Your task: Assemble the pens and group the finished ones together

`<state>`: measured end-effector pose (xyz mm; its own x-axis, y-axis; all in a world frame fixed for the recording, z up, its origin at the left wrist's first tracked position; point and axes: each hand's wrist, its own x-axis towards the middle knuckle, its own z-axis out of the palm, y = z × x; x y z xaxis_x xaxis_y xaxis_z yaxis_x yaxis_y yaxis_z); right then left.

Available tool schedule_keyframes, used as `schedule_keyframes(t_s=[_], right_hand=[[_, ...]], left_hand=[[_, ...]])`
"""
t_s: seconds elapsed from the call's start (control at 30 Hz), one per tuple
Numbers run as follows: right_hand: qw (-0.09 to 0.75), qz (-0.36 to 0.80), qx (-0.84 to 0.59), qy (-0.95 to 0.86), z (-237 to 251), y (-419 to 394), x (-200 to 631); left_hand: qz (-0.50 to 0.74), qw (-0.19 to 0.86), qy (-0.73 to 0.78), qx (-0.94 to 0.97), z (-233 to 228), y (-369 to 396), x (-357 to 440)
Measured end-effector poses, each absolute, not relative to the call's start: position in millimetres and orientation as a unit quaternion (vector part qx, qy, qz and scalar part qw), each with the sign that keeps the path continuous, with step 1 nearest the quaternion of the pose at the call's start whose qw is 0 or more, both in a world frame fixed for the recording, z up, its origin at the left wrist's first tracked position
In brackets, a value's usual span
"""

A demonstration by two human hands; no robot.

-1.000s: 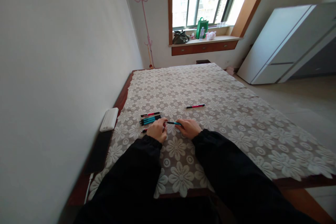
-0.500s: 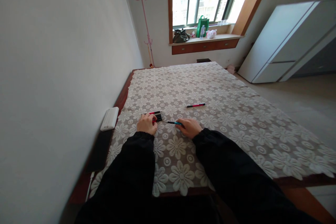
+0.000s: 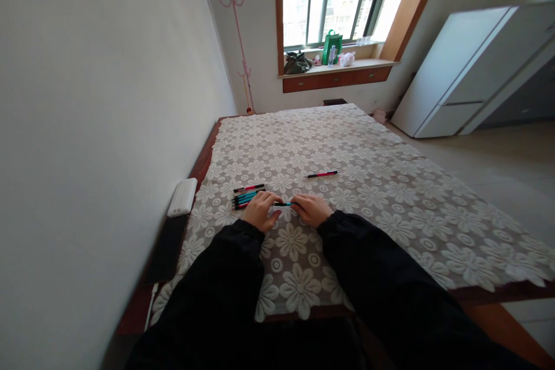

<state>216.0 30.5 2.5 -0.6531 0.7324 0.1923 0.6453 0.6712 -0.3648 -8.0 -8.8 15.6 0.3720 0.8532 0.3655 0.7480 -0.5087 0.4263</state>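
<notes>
My right hand [image 3: 313,210] pinches the end of a blue and black pen [image 3: 284,204], which lies level just above the cloth with its other end pointing left. At that left end is my left hand [image 3: 260,212], its thumb and forefinger apart around the tip; I see no firm grip. Behind and left of it lies a bunch of blue pens [image 3: 245,198], side by side, partly hidden by the fingers. A red and black pen [image 3: 249,188] rests just beyond the bunch. Farther right, another red and black pen [image 3: 322,174] lies alone on the cloth.
A floral lace tablecloth [image 3: 299,243] covers the table. Along its left edge are a white power bank [image 3: 182,196] and a black phone-like slab [image 3: 167,248] with a white cable [image 3: 150,306]. The wall [image 3: 108,127] stands close on the left.
My left hand has let go of the pen bunch and moved right to the tip of the blue pen. More of the bunch now shows. My right hand has stayed nearly in place.
</notes>
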Motion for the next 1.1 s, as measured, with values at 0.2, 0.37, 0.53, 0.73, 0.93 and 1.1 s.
schedule_keyframes(t_s=[0.2, 0.37, 0.53, 0.73, 0.93, 1.1], right_hand=[[0.097, 0.112, -0.379, -0.913, 8, 28, 215], [0.043, 0.075, -0.406, -0.91, 10, 25, 212], [0.037, 0.057, -0.4, -0.914, 10, 21, 208], [0.069, 0.027, -0.394, -0.916, 12, 13, 201], [0.151, 0.012, -0.346, -0.926, 7, 22, 205], [0.151, 0.063, -0.394, -0.905, 7, 23, 210]], left_hand=[[0.248, 0.144, 0.486, 0.825, 8, -7, -7], [0.216, 0.161, 0.531, 0.803, 10, -9, -3], [0.189, 0.157, 0.545, 0.802, 6, -7, -2], [0.183, 0.149, 0.543, 0.806, 4, -5, -6], [0.214, 0.179, 0.561, 0.78, 3, -5, -6], [0.225, 0.185, 0.559, 0.776, 4, -5, -6]])
